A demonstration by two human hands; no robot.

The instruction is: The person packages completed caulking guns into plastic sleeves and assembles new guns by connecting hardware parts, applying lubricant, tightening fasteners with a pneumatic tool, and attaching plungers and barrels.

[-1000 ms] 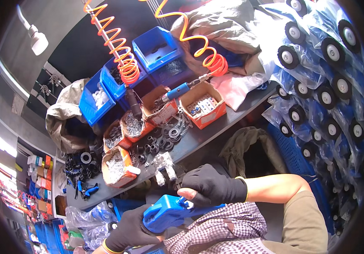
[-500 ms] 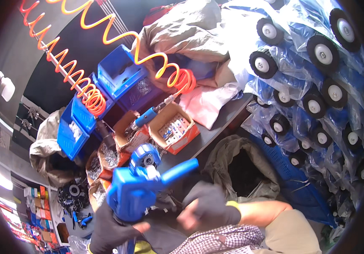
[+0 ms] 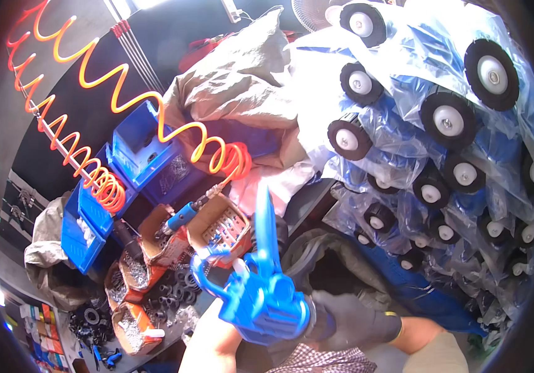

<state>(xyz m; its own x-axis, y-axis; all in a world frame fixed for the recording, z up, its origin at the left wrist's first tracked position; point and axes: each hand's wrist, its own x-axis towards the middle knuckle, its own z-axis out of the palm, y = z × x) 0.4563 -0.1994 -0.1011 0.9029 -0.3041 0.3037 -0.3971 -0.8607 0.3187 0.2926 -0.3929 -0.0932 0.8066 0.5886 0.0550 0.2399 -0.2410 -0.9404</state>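
A blue plastic power tool (image 3: 265,311) is held up in front of me at the lower middle. It has a curved loop handle at its left and a long, narrow blue part pointing up and away; its exact kind is unclear. My right hand (image 3: 357,321), in a dark glove, is closed against the tool's right end, its fingers partly hidden. My bare left forearm rises from the lower edge to the tool's near left side. The tool's body hides my left hand, so its fingers do not show.
Beyond the tool, cardboard boxes of metal parts (image 3: 135,273) stand on a bench with blue bins (image 3: 86,214). A blue air screwdriver (image 3: 182,217) rests by the boxes, on an orange coiled hose (image 3: 118,87). At right, black wheels (image 3: 447,119) are stacked among plastic bags.
The tool has moved right and turned, so its long part points up instead of right. My right hand has come against it from the right. The view has shifted too.
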